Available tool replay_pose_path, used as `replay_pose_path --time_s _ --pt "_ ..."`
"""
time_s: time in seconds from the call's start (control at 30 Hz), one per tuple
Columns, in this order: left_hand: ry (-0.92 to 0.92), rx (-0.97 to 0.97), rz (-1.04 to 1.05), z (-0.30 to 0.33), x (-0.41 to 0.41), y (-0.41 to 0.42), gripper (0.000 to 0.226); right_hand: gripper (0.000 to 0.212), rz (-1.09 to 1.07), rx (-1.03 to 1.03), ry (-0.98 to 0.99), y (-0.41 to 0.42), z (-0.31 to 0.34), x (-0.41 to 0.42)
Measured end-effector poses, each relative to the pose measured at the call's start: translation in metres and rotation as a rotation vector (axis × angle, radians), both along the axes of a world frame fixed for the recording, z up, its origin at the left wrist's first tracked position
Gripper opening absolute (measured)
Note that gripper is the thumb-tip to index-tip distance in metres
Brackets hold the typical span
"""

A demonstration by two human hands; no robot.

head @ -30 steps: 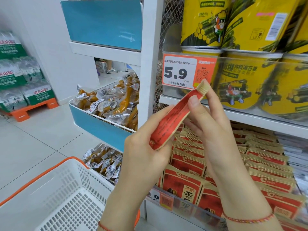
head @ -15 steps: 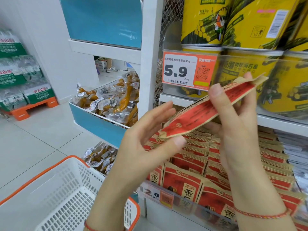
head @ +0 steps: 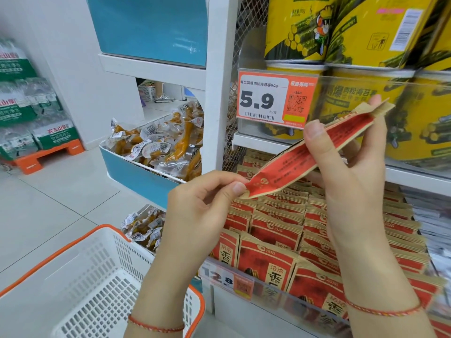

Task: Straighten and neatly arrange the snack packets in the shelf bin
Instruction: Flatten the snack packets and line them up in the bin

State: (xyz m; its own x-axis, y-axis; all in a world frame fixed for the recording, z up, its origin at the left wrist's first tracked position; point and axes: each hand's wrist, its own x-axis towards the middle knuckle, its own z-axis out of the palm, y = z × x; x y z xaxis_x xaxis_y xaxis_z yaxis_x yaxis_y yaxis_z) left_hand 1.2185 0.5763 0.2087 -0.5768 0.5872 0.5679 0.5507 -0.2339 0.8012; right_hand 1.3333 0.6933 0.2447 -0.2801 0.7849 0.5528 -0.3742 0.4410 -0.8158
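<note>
I hold the packet (head: 310, 154) edge-on above the bin (head: 280, 286), left hand (head: 200, 211) pinching its lower corner, right hand (head: 346, 167) gripping its upper half, probably to flatten it before slotting it among the rows, basket (head: 80, 289) on the tiled floor (head: 48, 203) beside me.
</note>
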Motion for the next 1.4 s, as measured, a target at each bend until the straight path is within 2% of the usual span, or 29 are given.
replay_pose_path --time_s 0.13,0.4,0.47,0.57,0.63,0.73,0.8,0.9,1.07,1.17,1.27,1.4 --pt "0.013 -0.005 -0.002 0.001 -0.001 0.000 0.021 0.098 0.035 -0.007 -0.024 0.002 0.000 0.000" --pt "-0.055 0.016 -0.053 0.002 -0.001 -0.005 0.011 0.098 0.022 -0.014 -0.017 -0.002 0.001 0.000" --pt "-0.056 -0.025 -0.098 0.003 0.002 -0.005 0.021 0.098 0.000 -0.016 -0.006 -0.005 0.000 -0.001" --pt "0.068 -0.068 -0.060 -0.001 0.008 0.004 0.048 0.097 0.021 -0.033 -0.030 -0.009 -0.002 -0.005" --pt "0.120 -0.026 -0.022 -0.003 0.010 0.010 0.047 0.099 0.059 -0.037 -0.078 -0.010 -0.003 -0.007" --pt "0.023 0.048 -0.039 -0.003 0.004 0.008 0.039 0.102 0.102 -0.054 -0.091 -0.008 0.002 -0.003" --pt "-0.078 0.092 -0.094 -0.002 -0.003 0.005 0.035 0.089 0.143 -0.070 -0.062 -0.003 0.009 0.005" --pt "-0.190 0.125 -0.236 0.000 -0.009 0.002 0.045 0.055 0.237 -0.002 -0.132 0.008 0.022 0.014" --pt "-0.201 0.100 -0.412 0.014 -0.014 0.006 0.048 0.020 0.334 0.208 -0.354 0.018 0.046 0.010" --pt "-0.200 0.084 -0.342 0.015 -0.021 0.016 0.047 0.011 0.385 0.292 -0.480 0.019 0.057 0.008" --pt "-0.135 -0.046 -0.147 0.009 -0.032 0.030 0.051 0.017 0.247 0.368 -0.530 0.021 0.059 0.011" --pt "0.140 -0.518 0.093 -0.006 -0.038 0.047 0.042 0.033 -0.022 0.503 -0.627 0.024 0.045 0.020"
